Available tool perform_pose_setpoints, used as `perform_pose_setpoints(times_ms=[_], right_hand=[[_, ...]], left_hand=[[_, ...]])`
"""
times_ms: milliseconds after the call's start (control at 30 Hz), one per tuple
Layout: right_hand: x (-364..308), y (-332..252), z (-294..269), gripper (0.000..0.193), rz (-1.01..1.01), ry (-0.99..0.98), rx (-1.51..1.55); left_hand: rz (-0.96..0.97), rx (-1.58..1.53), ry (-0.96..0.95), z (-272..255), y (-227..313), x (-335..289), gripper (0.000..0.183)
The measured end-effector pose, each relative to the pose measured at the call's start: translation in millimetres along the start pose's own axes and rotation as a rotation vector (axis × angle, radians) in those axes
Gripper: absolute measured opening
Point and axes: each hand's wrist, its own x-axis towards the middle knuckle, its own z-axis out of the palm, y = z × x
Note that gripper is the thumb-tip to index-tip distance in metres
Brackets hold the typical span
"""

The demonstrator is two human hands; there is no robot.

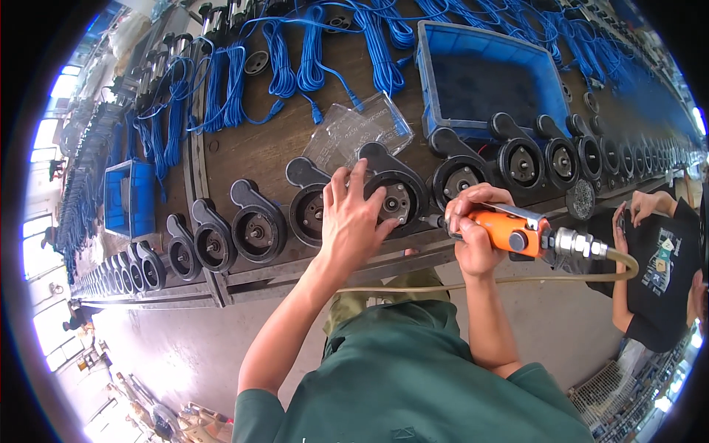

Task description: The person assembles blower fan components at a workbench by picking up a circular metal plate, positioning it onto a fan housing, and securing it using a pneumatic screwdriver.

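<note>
Green cloth of a shirt (413, 369) sits nearest my lens, filling six o'clock. Beyond it, from nine o'clock over twelve to three, I see the long brown workbench (247, 151), its near edge lined with black round casings (258, 232). At one o'clock stands a blue crate (427, 96); toward three, well apart, is another person (657, 295) in black. Bundled blue cables (312, 55) lie near twelve, and clear plastic sheets (347, 133) below them. An orange air tool (506, 230) points toward nine, firmly wrapped by the right hand (473, 229) at three o'clock. Near the centre, the left hand (351, 221) is spread, fingers bent, at the nine o'clock side of one casing (419, 193), just off centre toward two. I cannot tell whether the tool's thin bit (428, 219) touches that casing's rim.
</note>
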Motion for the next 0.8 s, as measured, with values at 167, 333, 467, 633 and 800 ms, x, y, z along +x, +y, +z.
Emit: perform_pose_setpoints(times_ms=[167, 333, 467, 633, 800], right_hand=[[5, -1, 2, 0.031, -0.005, -0.048, 0.019], [11, -3, 11, 0.034, 0.041, -0.026, -0.03], [17, 6, 10, 0.03, 0.047, -0.103, -0.008], [24, 25, 16, 0.03, 0.076, -0.151, -0.039], [21, 40, 17, 0.029, 0.103, -0.19, -0.066]], left_hand=[[0.013, 0.038, 0.025, -1, -5, -6, 0.046], [0.019, 0.027, -0.035, 2, -9, 0, 0.056], [-0.018, 0.009, -0.011, 2, -7, 1, 0.059], [-0.12, 0.091, -0.033, 9, -1, 4, 0.058], [-0.16, 0.096, 0.036, 18, 7, -5, 0.051]])
